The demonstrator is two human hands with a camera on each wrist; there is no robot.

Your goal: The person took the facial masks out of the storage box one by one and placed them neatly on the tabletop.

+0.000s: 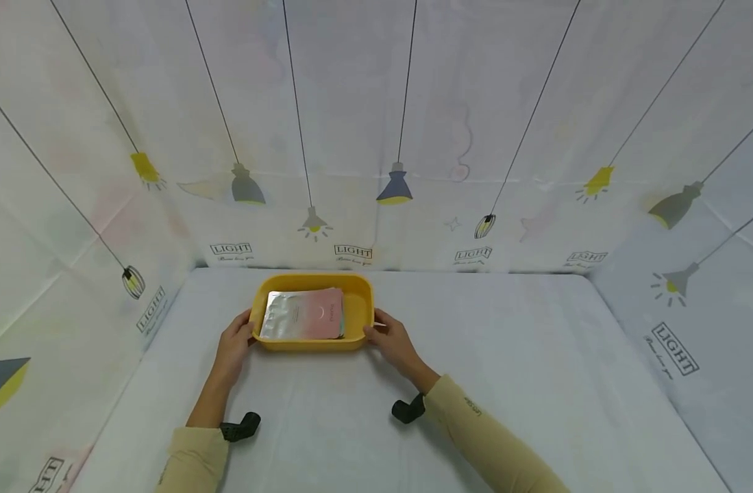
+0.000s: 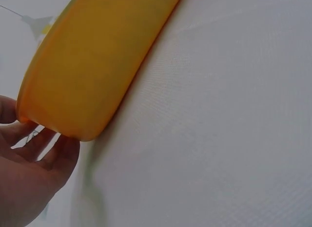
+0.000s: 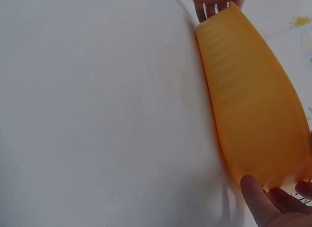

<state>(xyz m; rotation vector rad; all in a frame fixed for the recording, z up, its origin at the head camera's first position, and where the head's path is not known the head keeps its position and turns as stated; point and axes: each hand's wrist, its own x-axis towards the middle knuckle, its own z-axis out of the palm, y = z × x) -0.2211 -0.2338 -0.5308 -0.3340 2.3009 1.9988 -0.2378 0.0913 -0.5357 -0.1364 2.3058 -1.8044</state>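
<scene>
A yellow plastic tray [image 1: 314, 346] with rounded corners is near the back of the table, left of centre. Inside it lies a stack of flat foil packets [image 1: 303, 315], silver fading to pink. My left hand [image 1: 233, 348] holds the tray's left end; in the left wrist view its fingers [image 2: 63, 156] press the end wall, thumb near the rim. At the opposite end, my right hand [image 1: 399, 348] grips the tray, its fingertips [image 3: 251, 185] against the wall. The tray's underside is close to the table; I cannot tell whether it touches.
The table [image 1: 505, 356] wears a white cloth. White curtains [image 1: 351, 137] printed with hanging lamps enclose the back and both sides. A black wrist mount [image 1: 243, 426] sits on the left wrist and another black mount [image 1: 408, 409] on the right.
</scene>
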